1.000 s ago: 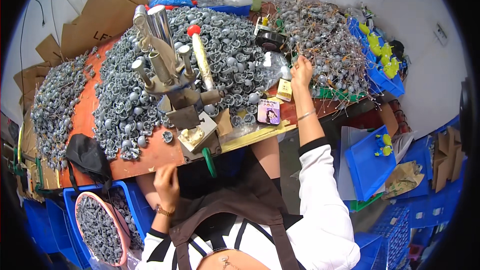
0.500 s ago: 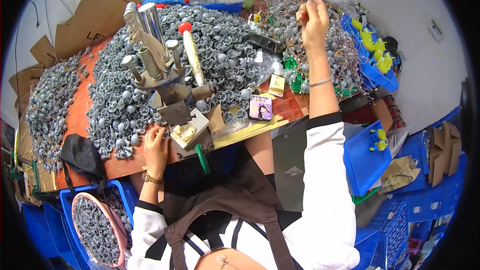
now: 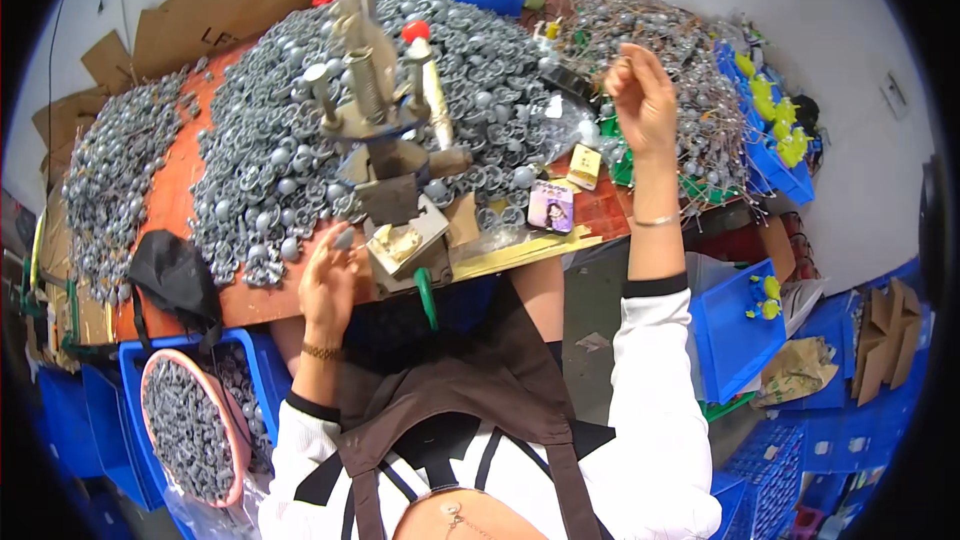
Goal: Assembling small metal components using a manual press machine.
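My left hand (image 3: 328,285) is raised at the table's front edge, left of the hand press (image 3: 385,130). Its fingers pinch a small grey rounded plastic part (image 3: 344,239). My right hand (image 3: 645,105) hovers over the near side of a heap of grey parts on thin wires (image 3: 690,90). Its fingers are curled together; what they hold, if anything, is too small to make out. A pale yellowish block (image 3: 394,241) sits on the press's base. The press's lever has a red ball knob (image 3: 416,31) and a pale wrapped shaft.
Loose grey plastic parts (image 3: 270,140) pile up behind and left of the press. A black bag (image 3: 172,280) lies on the table's front left edge. Below it stands a pink basket (image 3: 238,440) of grey parts. Blue bins (image 3: 735,330) holding yellow-green figures are at right.
My right hand has come down and nearer from above the wired heap. My left hand has lifted off the table edge and a grey part shows in its fingers. The whole view has shifted slightly.
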Available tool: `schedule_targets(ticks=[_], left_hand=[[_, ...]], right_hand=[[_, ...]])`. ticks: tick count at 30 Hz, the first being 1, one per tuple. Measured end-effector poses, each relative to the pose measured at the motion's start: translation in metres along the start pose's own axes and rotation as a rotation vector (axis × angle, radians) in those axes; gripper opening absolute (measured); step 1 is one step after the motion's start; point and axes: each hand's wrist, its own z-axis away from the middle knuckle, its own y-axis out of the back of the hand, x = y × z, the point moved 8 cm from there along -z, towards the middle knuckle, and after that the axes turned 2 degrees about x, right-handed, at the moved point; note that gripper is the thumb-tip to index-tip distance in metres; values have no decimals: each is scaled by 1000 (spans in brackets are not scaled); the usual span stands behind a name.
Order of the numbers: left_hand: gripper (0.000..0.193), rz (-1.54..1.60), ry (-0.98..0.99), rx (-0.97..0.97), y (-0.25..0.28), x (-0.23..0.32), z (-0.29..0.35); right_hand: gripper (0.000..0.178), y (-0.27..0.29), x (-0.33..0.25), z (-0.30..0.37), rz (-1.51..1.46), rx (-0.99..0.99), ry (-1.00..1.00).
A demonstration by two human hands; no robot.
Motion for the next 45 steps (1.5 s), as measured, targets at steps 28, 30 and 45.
schedule_targets(ticks=[28,30,45], left_hand=[[39,-1219,-509,-209,-61,-10,-8],[34,-1379,-706,-90,-54,20,0],[32,-1828,-1272,-27,-32,72,5]], right_hand=[[16,-113,52,195,-203,-24,-183],[15,-112,51,193,-123,16,-216],[4,-130,120,221,315,-172,-469]])
